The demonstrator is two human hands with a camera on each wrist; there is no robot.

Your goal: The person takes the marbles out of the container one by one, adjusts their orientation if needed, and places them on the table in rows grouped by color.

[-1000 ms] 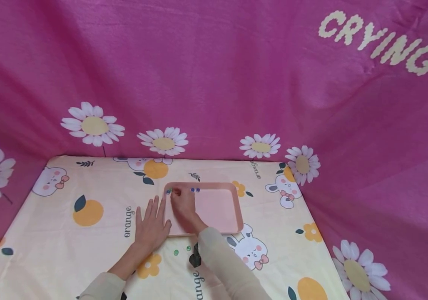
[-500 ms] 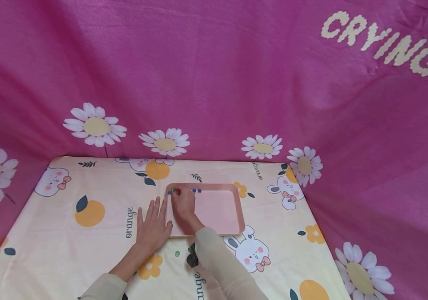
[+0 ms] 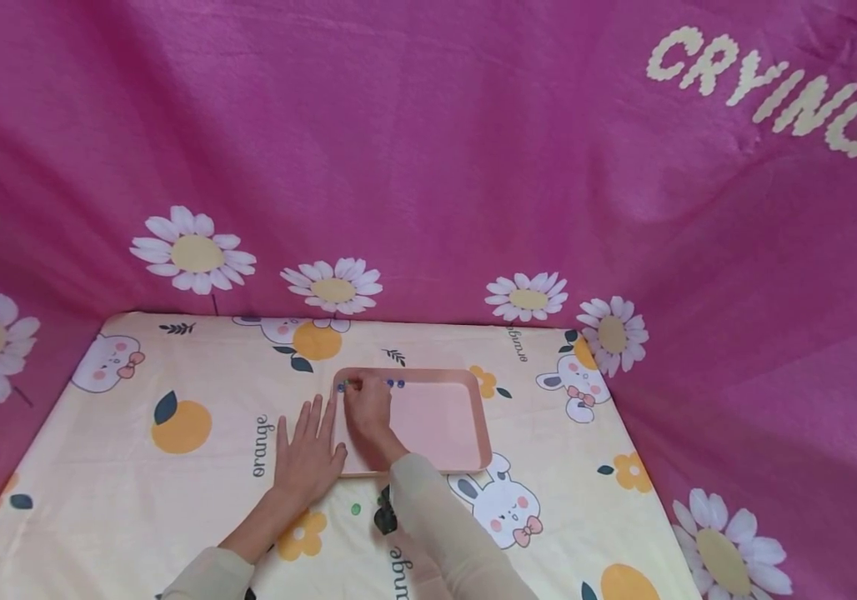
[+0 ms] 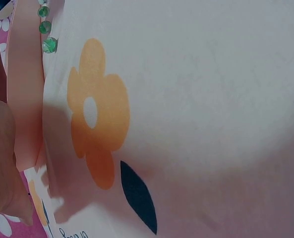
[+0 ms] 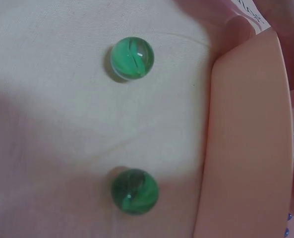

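Hands point(image 3: 307, 462) point(image 3: 370, 410) barely moved, left flat, right's hold unclear, left-wrist view revealing three green marbles point(image 4: 45, 27)

I see one green marble point(image 5: 132, 58) at twelve o'clock, a second green marble point(image 5: 135, 192) at six, both on cloth point(image 5: 52, 119), and the pink tray's wall point(image 5: 251, 144) at three.

Counted: one pink rectangular tray point(image 3: 436, 425); one bare left hand point(image 3: 307, 458), one bare right hand point(image 3: 370, 412); head view, at least three small round blue marbles point(image 3: 401, 384); left wrist view, at least three clear-and-green glass marbles point(image 4: 49, 45).
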